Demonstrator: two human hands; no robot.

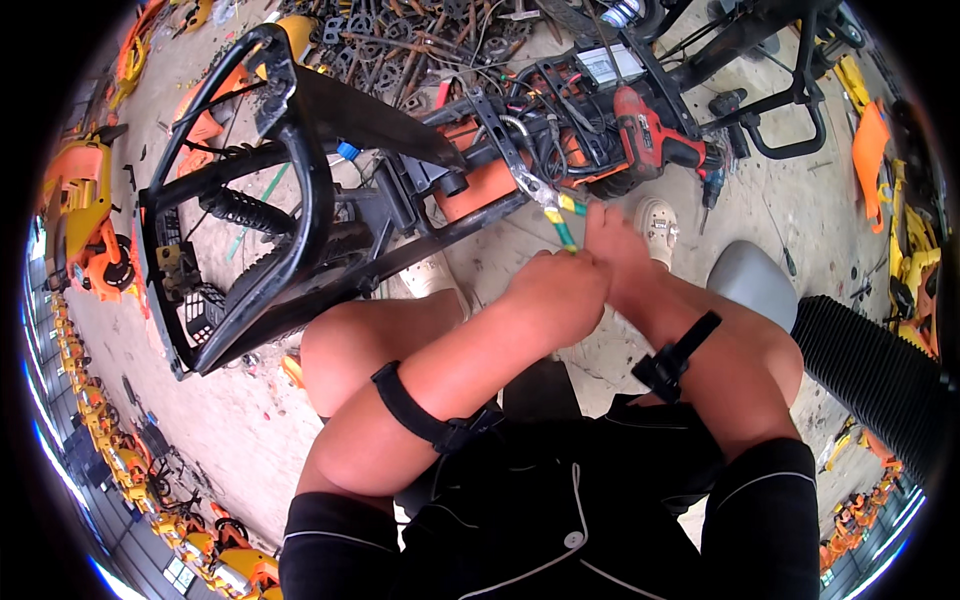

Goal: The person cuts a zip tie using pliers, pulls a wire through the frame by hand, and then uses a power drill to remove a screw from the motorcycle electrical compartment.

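Left hand [555,295] clenched on pliers [555,212] handles, centre frame. Right hand [612,250] just beside, fingers on the same green-yellow handles; exact grip can't tell. Pliers nose at wiring on black frame [290,190], just far of hands. Red drill [660,135] lying far right on frame. Grey seat [752,282] near right knee. Concrete floor [250,420] littered with parts.

On the floor [240,420], the scooter frame [290,200] lies ahead and left of the knees. The cordless drill [660,140] lies behind the pliers [550,205]; the ribbed hose [870,360] runs right.
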